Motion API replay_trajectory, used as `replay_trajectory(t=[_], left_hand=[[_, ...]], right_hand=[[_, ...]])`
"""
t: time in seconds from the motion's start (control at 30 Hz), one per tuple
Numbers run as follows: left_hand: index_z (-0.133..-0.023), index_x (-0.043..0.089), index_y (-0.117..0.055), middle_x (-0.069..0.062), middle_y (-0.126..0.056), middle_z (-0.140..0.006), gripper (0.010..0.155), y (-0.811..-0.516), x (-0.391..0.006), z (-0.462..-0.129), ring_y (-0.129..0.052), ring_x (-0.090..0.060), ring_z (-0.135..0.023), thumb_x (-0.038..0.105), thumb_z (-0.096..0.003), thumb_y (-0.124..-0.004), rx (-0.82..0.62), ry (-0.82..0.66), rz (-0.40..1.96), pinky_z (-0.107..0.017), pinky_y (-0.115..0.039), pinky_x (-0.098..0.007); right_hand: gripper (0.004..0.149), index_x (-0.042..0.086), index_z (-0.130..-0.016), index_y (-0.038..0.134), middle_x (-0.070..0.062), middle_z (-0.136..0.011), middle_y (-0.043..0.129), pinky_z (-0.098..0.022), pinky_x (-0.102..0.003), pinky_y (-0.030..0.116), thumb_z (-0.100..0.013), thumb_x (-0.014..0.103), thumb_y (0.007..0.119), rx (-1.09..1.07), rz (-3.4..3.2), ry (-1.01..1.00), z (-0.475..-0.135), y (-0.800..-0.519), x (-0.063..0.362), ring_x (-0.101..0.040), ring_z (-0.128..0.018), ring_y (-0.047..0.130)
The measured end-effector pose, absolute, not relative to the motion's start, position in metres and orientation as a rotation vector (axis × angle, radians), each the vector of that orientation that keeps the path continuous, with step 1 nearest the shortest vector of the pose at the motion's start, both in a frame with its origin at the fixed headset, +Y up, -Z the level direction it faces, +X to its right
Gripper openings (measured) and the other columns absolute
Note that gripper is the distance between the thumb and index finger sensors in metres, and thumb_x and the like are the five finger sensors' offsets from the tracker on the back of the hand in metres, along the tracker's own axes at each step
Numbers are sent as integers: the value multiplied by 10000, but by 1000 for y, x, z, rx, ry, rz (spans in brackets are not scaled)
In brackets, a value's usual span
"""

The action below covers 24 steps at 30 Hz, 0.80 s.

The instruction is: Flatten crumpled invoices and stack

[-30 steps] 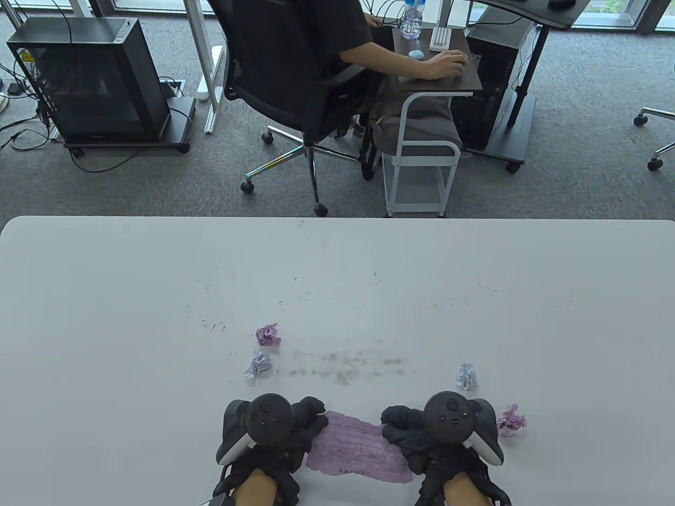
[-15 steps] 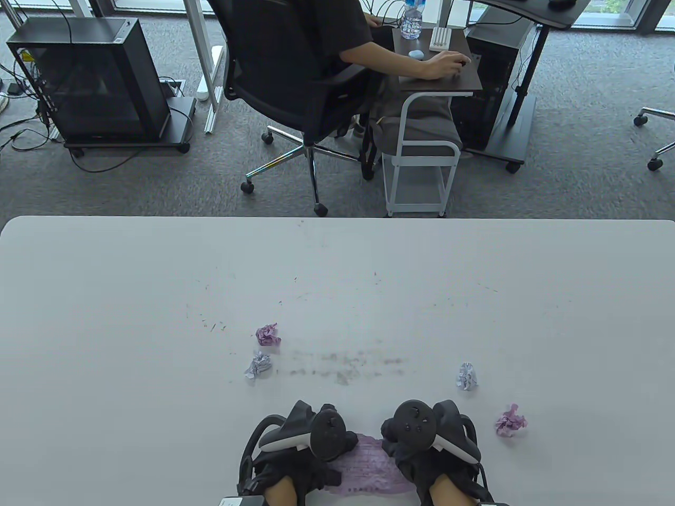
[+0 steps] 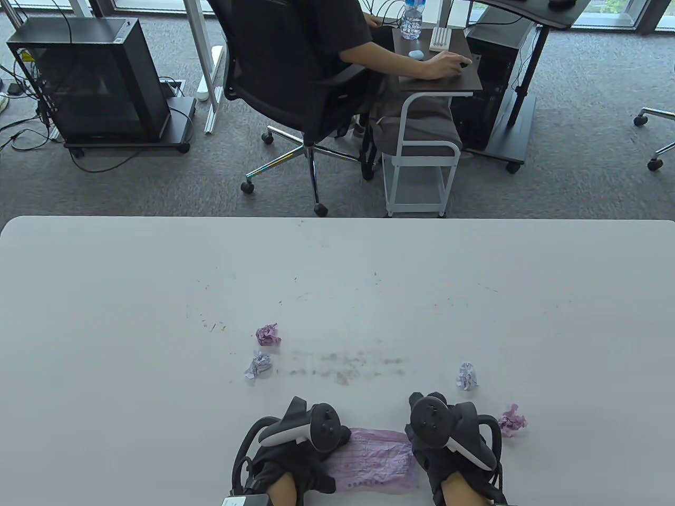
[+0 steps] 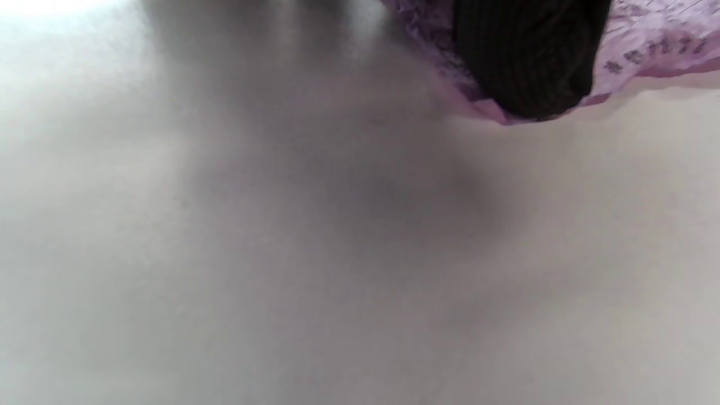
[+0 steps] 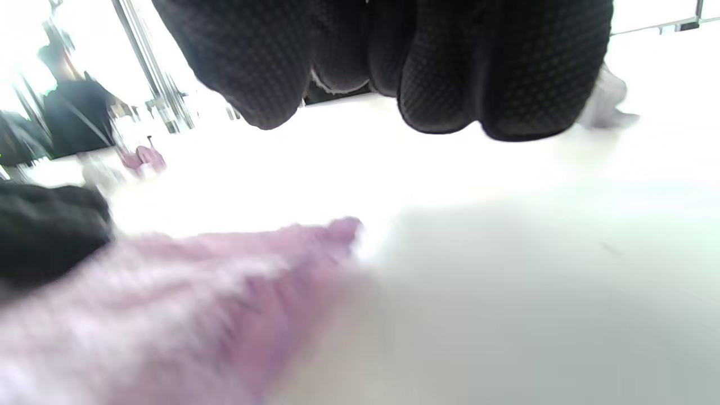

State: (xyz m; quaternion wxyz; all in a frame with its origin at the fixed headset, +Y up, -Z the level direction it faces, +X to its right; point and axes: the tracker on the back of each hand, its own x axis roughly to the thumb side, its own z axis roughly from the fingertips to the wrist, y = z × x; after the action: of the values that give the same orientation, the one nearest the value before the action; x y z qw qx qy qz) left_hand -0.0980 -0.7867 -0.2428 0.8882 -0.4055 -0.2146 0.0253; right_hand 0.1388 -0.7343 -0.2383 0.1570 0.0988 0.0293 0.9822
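White table (image 3: 158, 316), left hand (image 3: 295, 448) pressing pink invoice (image 3: 372, 458), right hand (image 3: 448, 448) beside it, fingers curled, grip unclear

Creased pink paper invoice (image 3: 372, 457) on matt, scuffed white table (image 3: 132, 316) — black knit-cloth gloves.

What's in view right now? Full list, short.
flattened invoice: 1, pink, near table edge, between the hands
pink paper balls: 2, one left of centre, one by the right hand
white paper balls: 2, one left, one right
table: 1, white, scuffed
seated person: 1, dark shirt, beyond the table
office chair: 1, black
water bottle: 1, clear, on the small dark side table
left hand: black glove, on the invoice's left edge
right hand: black glove, at its right edge
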Motion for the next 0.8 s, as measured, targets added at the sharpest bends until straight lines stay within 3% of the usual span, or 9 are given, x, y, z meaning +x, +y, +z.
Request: replay_trajectory(t=[0.1, 0.33, 0.43, 0.5, 0.6, 0.8], left_hand=[[-1080, 421, -211, -84, 101, -1065, 856, -787, -99, -243, 62, -536, -971, 484, -494, -831, -847, -446, 57, -670, -244, -686], [-1078, 421, -185, -76, 124, -1054, 880, -787, -100, -242, 94, -528, -961, 488, -491, -837, -873, -443, 68, -663, -218, -691], [-1074, 426, -176, -70, 133, -1047, 880, -787, -100, -242, 106, -521, -956, 488, -494, -835, -877, -439, 71, -660, -209, -690], [-1074, 426, -176, -65, 136, -1046, 887, -787, -100, -243, 112, -517, -954, 484, -490, -842, -881, -433, 80, -658, -203, -689], [-1073, 427, -179, -66, 132, -1047, 889, -787, -100, -243, 111, -516, -954, 483, -486, -844, -877, -435, 79, -657, -203, -689], [-1074, 425, -179, -62, 134, -1046, 888, -787, -100, -243, 117, -513, -951, 482, -487, -843, -877, -434, 91, -653, -195, -689]], right_hand=[[505, 115, -957, 649, -255, -973, 643, -484, -533, 811, -519, 311, 804, 591, 2655, 91, -228, -724, 118, -425, -755, 796], [400, 210, -932, 707, -171, -1032, 627, -543, -568, 778, -552, 327, 749, 1155, 2640, 580, -205, -750, 44, -399, -829, 758], [435, 206, -965, 663, -138, -1056, 571, -564, -567, 727, -565, 365, 729, 1164, 2691, 803, -202, -764, 36, -369, -863, 666], [434, 220, -954, 688, -117, -1051, 589, -556, -556, 735, -564, 406, 729, 1140, 2687, 771, -205, -764, 38, -352, -858, 679], [424, 219, -946, 701, -102, -1030, 599, -562, -578, 700, -570, 414, 730, 1065, 2689, 885, -206, -764, 40, -356, -851, 653], [372, 235, -864, 776, -62, -895, 752, -514, -591, 747, -570, 458, 732, 852, 2715, 1002, -216, -764, 56, -333, -726, 796]])
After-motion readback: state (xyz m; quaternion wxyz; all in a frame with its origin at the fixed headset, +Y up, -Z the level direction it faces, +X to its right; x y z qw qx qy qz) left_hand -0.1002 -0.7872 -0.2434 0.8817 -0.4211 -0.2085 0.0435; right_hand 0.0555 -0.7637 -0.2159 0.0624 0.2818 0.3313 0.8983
